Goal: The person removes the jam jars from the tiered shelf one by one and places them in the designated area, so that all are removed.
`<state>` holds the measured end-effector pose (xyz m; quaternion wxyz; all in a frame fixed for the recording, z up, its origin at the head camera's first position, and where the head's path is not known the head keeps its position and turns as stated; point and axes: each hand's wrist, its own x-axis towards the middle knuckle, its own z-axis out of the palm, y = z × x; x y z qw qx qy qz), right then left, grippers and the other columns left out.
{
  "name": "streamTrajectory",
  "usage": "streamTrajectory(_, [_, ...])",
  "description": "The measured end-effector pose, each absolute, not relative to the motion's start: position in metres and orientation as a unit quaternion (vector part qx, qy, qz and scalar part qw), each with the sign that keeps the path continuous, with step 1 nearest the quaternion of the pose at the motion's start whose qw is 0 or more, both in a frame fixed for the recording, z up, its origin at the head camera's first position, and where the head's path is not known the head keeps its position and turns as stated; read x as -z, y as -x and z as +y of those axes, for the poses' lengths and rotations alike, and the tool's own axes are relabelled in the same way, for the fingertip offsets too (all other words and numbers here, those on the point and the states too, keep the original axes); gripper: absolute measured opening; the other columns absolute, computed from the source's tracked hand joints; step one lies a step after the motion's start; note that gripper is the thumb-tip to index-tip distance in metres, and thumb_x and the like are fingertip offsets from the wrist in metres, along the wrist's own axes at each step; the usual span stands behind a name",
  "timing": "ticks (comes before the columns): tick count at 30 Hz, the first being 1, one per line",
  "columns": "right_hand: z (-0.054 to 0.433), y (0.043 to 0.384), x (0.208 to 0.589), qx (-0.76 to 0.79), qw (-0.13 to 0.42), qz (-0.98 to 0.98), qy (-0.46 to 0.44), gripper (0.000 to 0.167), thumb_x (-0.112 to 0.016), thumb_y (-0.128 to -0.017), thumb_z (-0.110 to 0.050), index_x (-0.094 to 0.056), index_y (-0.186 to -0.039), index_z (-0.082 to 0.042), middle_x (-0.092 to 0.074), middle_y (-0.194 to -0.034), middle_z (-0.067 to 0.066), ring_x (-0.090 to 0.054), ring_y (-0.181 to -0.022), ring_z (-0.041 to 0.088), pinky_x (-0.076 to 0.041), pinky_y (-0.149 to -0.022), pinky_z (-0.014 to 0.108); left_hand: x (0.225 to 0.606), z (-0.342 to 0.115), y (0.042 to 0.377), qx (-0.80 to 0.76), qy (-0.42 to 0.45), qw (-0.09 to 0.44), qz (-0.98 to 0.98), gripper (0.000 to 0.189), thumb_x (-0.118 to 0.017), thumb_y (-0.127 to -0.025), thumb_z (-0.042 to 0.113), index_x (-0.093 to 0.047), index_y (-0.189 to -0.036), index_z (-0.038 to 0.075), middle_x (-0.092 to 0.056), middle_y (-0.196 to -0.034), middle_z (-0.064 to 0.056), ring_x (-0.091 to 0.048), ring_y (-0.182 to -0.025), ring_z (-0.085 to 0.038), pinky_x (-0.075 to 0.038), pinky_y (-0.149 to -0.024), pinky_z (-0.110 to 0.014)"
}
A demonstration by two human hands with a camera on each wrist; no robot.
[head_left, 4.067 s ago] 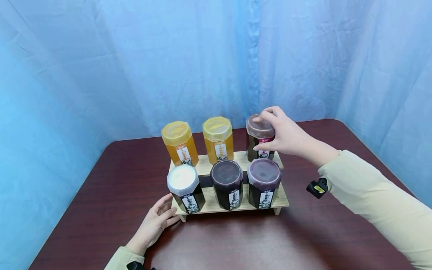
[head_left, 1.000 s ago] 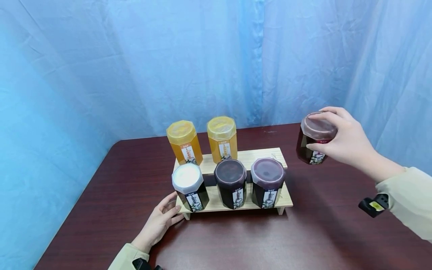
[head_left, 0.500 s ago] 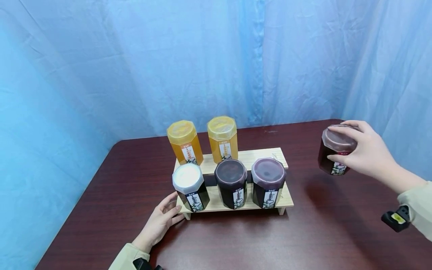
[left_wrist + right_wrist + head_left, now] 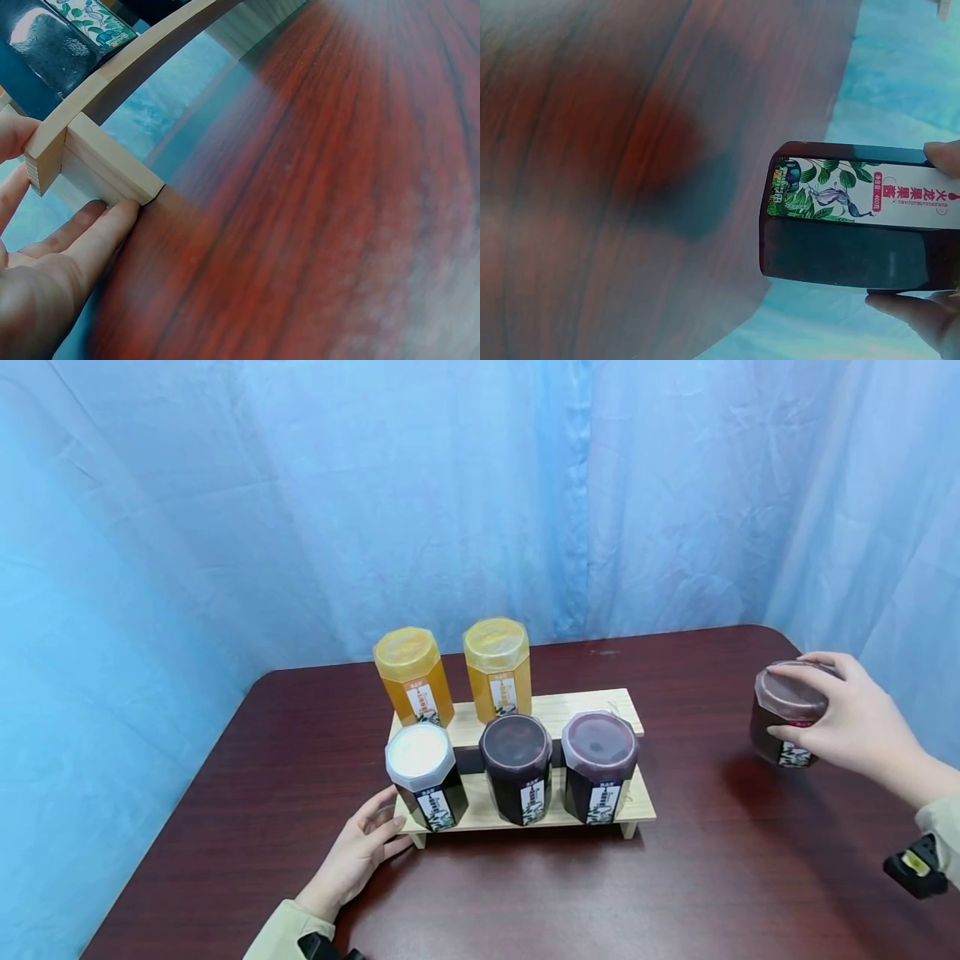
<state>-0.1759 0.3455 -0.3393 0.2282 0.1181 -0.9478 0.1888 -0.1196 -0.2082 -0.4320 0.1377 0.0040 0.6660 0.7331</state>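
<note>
"Holding the dark jar [image 4: 776, 703] out to my right, and it's in the air! My right hand [image 4: 855, 718] clamps it high up around the lid, thumb on the near side."

"In the air, you're sure?"

"Yes: its shadow [image 4: 690, 187] falls on the table [image 4: 480, 902] apart from the base, well away from the wooden rack [image 4: 585, 710]."

"And your other hand?"

"My left hand [image 4: 352, 852] is over at the rack's near left corner, fingers loosely extended, touching the board's end and a leg [image 4: 112, 161], not wrapped round either. So my hands are well apart!"

"What could go wrong from there?"

"A slip, I'd say! With the grip this high, the smooth body could slide away if my fingers loosen. Meeting the table tilted, it might catch a bottom edge and topple. And a careless push from my left side could rock the rack, with the pale-lidded jar [image 4: 423, 777] nearest that corner."

"How's the jar looking?"

"Handsome! Flat-sided, nearly black through the walls, standing close to upright in my grasp, under a cloudy pinkish-brown cap. There's a white label [image 4: 862, 191] down one face: pink lettering, green leaves, what looks like a long-necked bird. No leak that I can see."
</note>
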Motion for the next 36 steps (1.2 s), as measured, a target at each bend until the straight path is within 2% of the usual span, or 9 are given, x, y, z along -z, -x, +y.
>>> streamTrajectory(3, [0.353, 0.175, 0.345, -0.18, 0.224, -0.951, -0.116, 0.068, -0.086, -0.053, -0.004, -0.059, -0.116, -0.002, -0.038, -0.124, 0.029, -0.042, -0.101, 0.044, -0.038, -0.064, 0.054, 0.433, -0.209, 0.119, -0.736, 0.0, 0.144, 0.661, 0.065, -0.05, -0.094, 0.005, -0.013, -0.148, -0.002, -0.021, -0.147, -0.034, -0.056, -0.103, -0.008, -0.05, -0.091, -0.037])
streamTrajectory(10, [0.37, 0.175, 0.355, -0.158, 0.213, -0.958, -0.104, 0.066, -0.085, -0.055, -0.006, -0.059, -0.115, -0.004, -0.038, -0.124, 0.029, -0.041, -0.101, 0.043, -0.039, -0.052, 0.045, 0.432, -0.209, 0.118, -0.735, -0.005, 0.145, 0.662, 0.064, -0.046, -0.097, 0.005, -0.01, -0.149, -0.002, -0.021, -0.147, -0.033, -0.056, -0.102, -0.006, -0.049, -0.092, -0.037])
streamTrajectory(13, [0.377, 0.175, 0.36, -0.155, 0.21, -0.961, -0.097, 0.066, -0.085, -0.055, -0.006, -0.059, -0.115, -0.004, -0.038, -0.123, 0.029, -0.041, -0.101, 0.043, -0.04, -0.052, 0.048, 0.432, -0.209, 0.119, -0.732, -0.007, 0.145, 0.666, 0.065, -0.046, -0.097, 0.006, -0.009, -0.149, -0.003, -0.019, -0.148, -0.033, -0.055, -0.105, -0.008, -0.048, -0.094, -0.039])
streamTrajectory(18, [0.386, 0.176, 0.366, -0.152, 0.211, -0.961, -0.094, 0.065, -0.084, -0.056, -0.004, -0.058, -0.115, -0.001, -0.037, -0.122, 0.031, -0.039, -0.103, 0.045, -0.04, -0.06, 0.059, 0.438, -0.212, 0.12, -0.731, -0.028, 0.134, 0.668, 0.074, -0.057, -0.094, 0.018, -0.012, -0.148, -0.005, -0.016, -0.148, -0.036, -0.053, -0.11, -0.012, -0.05, -0.092, -0.041])
streamTrajectory(23, [0.391, 0.179, 0.368, -0.159, 0.213, -0.96, -0.092, 0.063, -0.083, -0.057, 0.001, -0.057, -0.115, 0.004, -0.035, -0.124, 0.033, -0.033, -0.11, 0.047, -0.038, -0.067, 0.062, 0.441, -0.213, 0.121, -0.732, -0.054, 0.121, 0.668, 0.077, -0.061, -0.091, 0.025, -0.016, -0.147, -0.004, -0.019, -0.146, -0.037, -0.053, -0.111, -0.015, -0.051, -0.09, -0.041])
streamTrajectory(26, [0.395, 0.182, 0.368, -0.162, 0.204, -0.961, -0.094, 0.064, -0.082, -0.058, 0.003, -0.055, -0.116, 0.006, -0.033, -0.125, 0.034, -0.032, -0.11, 0.047, -0.037, -0.069, 0.062, 0.436, -0.21, 0.121, -0.726, -0.023, 0.122, 0.676, 0.073, -0.058, -0.092, 0.018, -0.016, -0.147, -0.004, -0.019, -0.148, -0.036, -0.05, -0.116, -0.02, -0.05, -0.092, -0.044])
streamTrajectory(30, [0.402, 0.186, 0.367, -0.172, 0.191, -0.962, -0.091, 0.065, -0.082, -0.059, 0.004, -0.054, -0.118, 0.006, -0.033, -0.125, 0.034, -0.03, -0.112, 0.048, -0.034, -0.075, 0.062, 0.428, -0.205, 0.121, -0.727, 0.009, 0.122, 0.676, 0.061, -0.048, -0.095, 0.003, -0.017, -0.148, -0.003, -0.02, -0.15, -0.031, -0.044, -0.123, -0.028, -0.048, -0.094, -0.047])
streamTrajectory(32, [0.405, 0.188, 0.368, -0.178, 0.186, -0.962, -0.087, 0.066, -0.082, -0.059, 0.004, -0.054, -0.118, 0.006, -0.033, -0.126, 0.033, -0.029, -0.113, 0.047, -0.032, -0.077, 0.062, 0.427, -0.204, 0.121, -0.727, 0.013, 0.122, 0.676, 0.06, -0.046, -0.095, 0.001, -0.018, -0.148, -0.002, -0.02, -0.151, -0.029, -0.042, -0.125, -0.029, -0.047, -0.095, -0.047])
streamTrajectory(36, [0.408, 0.189, 0.368, -0.181, 0.175, -0.965, -0.079, 0.066, -0.082, -0.06, 0.003, -0.053, -0.119, 0.008, -0.032, -0.126, 0.033, -0.028, -0.114, 0.048, -0.03, -0.08, 0.063, 0.429, -0.205, 0.119, -0.726, 0.014, 0.125, 0.676, 0.061, -0.047, -0.095, 0.002, -0.018, -0.147, -0.002, -0.019, -0.151, -0.03, -0.047, -0.12, -0.025, -0.048, -0.095, -0.045])
